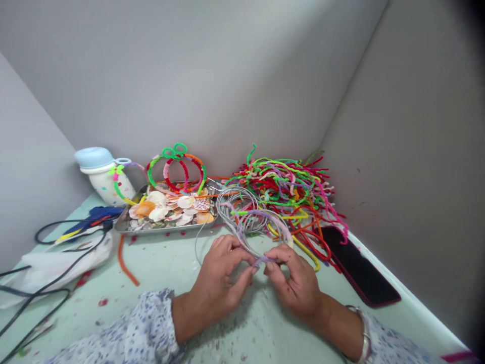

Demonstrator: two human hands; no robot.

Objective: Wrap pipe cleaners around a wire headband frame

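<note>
My left hand (223, 278) pinches one part of a lavender pipe cleaner (261, 261) between thumb and fingertips. Close beside it, my right hand (293, 280) pinches the same strip with thumb and index finger. A lavender and pale pink loop (278, 222) with a bit of lime green rises behind the fingers; whether the pinched strip is part of it I cannot tell. Just beyond my hands lies a coil of grey wire (227, 207), partly behind the loop. One loose wire strand bends down near my left hand.
A metal tray (166, 230) holds shells, with fuzzy headband-like rings (185, 164) standing at its back. Tangled pipe cleaners (280, 177) are heaped behind the wire. A dark phone-like slab (359, 268) lies right; a white bottle (108, 179), plastic bag (71, 260) and black cables (56, 278) lie left.
</note>
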